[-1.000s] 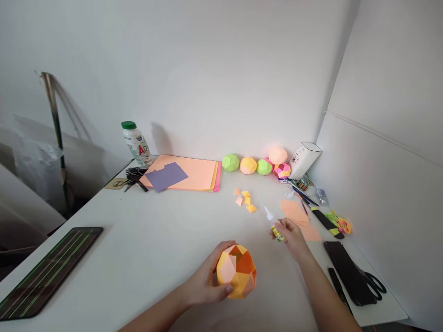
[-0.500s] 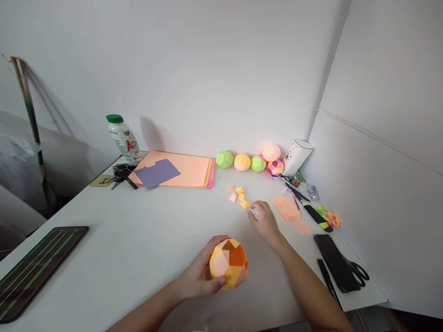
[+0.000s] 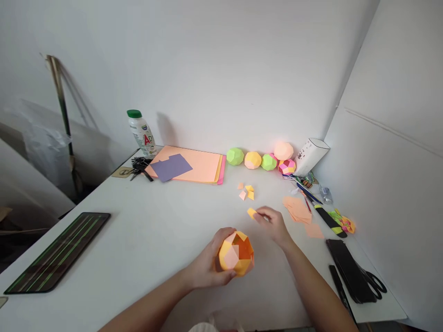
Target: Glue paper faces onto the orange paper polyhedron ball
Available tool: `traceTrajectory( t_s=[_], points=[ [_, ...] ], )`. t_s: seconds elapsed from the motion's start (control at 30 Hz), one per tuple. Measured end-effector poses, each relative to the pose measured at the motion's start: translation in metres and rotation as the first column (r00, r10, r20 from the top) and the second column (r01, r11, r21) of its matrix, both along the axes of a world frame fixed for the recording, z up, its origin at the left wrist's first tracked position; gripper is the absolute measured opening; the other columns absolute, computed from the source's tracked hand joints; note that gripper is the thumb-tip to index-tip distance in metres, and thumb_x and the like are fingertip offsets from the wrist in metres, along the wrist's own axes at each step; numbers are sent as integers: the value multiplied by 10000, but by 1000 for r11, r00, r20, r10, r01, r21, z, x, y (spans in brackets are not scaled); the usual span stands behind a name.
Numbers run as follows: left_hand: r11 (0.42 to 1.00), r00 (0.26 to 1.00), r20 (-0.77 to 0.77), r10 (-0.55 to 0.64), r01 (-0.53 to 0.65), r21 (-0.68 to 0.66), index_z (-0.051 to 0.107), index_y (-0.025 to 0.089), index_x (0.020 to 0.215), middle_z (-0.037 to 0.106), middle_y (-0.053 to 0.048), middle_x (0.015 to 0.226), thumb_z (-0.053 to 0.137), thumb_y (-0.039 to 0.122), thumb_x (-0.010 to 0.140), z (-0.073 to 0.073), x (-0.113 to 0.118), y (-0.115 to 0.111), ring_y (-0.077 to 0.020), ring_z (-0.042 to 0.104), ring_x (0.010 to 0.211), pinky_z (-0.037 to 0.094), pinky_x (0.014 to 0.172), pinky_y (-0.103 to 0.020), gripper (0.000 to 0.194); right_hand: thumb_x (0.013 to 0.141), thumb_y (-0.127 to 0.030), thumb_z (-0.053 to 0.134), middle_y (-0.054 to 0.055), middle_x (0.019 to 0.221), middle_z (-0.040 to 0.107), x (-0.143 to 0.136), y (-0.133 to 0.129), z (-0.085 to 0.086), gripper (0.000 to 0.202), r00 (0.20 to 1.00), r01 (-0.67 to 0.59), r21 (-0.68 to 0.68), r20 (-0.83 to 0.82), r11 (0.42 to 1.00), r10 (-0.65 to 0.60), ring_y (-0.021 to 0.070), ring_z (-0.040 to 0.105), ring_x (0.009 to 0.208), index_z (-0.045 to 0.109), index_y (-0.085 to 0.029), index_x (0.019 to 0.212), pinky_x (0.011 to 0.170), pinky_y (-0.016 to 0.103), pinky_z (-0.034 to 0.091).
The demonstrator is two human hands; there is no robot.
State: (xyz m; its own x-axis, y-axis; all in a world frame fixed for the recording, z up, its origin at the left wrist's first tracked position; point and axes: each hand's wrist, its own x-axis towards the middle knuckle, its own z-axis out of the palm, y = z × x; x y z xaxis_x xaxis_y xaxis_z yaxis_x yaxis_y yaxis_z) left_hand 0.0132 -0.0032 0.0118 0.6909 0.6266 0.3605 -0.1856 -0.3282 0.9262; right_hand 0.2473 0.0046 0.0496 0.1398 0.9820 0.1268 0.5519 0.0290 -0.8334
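My left hand [image 3: 212, 263] is wrapped round a paper ball [image 3: 232, 256] folded from orange and pale peach pieces. The ball has an opening on its upper right side, through which its orange inside shows. Beyond it, my right hand [image 3: 274, 225] pinches a small folded yellow-orange paper piece [image 3: 252, 213] between thumb and fingers, above the table. Several similar folded pieces [image 3: 249, 192], orange and peach, lie just past that hand. To its right is a loose pile of peach paper squares [image 3: 296, 209].
Finished paper balls [image 3: 252, 160] line the wall. Coloured sheets [image 3: 207, 166], keys [image 3: 141, 167] and a bottle [image 3: 143, 138] stand back left. At right are a cutter [image 3: 328, 220], a phone [image 3: 348, 269] and scissors [image 3: 375, 282]; a dark panel [image 3: 58, 253] lies left.
My right hand has picked up one yellow-orange piece from the group and drawn it back toward the ball. The whole view has shifted, with things appearing farther right.
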Motion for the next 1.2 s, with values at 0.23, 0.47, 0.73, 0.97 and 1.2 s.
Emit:
traceTrajectory(
  t_s=[0.23, 0.47, 0.73, 0.97, 1.2],
  points=[
    [999, 998, -62, 33, -30, 40, 259, 236, 1349, 373, -132, 1264, 601, 474, 767, -4, 2, -6, -308, 435, 1135, 395, 960, -497, 716, 769, -513, 613, 6, 599, 559, -9, -51, 0, 350, 920, -160, -96, -376, 982, 113, 78, 400, 421, 660, -166, 766, 388, 228, 339],
    [995, 992, -112, 54, -44, 94, 248, 240, 1357, 348, -137, 1287, 622, 444, 743, -4, 1, -5, -324, 391, 1177, 367, 987, -513, 747, 701, -361, 737, -17, 651, 524, -27, -55, 3, 169, 764, -193, -195, -645, 962, 22, 59, 344, 473, 730, -191, 699, 431, 225, 271],
    [994, 994, -93, 63, -54, 99, 250, 238, 1365, 359, -131, 1269, 635, 395, 735, -1, 1, -5, -310, 401, 1177, 386, 991, -486, 755, 650, -366, 776, -52, 495, 476, -30, -56, -4, 199, 763, -111, -297, -637, 948, -110, 59, 322, 435, 713, -182, 693, 419, 214, 264],
    [993, 996, -67, 64, -57, 102, 230, 239, 1380, 361, -139, 1269, 645, 373, 727, -5, 2, -4, -313, 406, 1180, 385, 988, -502, 785, 624, -368, 797, -38, 535, 530, -35, -57, -4, 209, 780, -68, -275, -614, 959, -121, 65, 355, 455, 715, -186, 684, 424, 211, 310],
    [994, 994, -81, 70, -63, 89, 249, 231, 1365, 378, -140, 1249, 645, 401, 724, -3, 3, -4, -319, 418, 1157, 395, 966, -498, 773, 639, -373, 785, -6, 613, 595, -40, -59, -3, 196, 797, -54, -232, -597, 971, -98, 86, 417, 488, 722, -194, 690, 440, 224, 372]
  ],
)
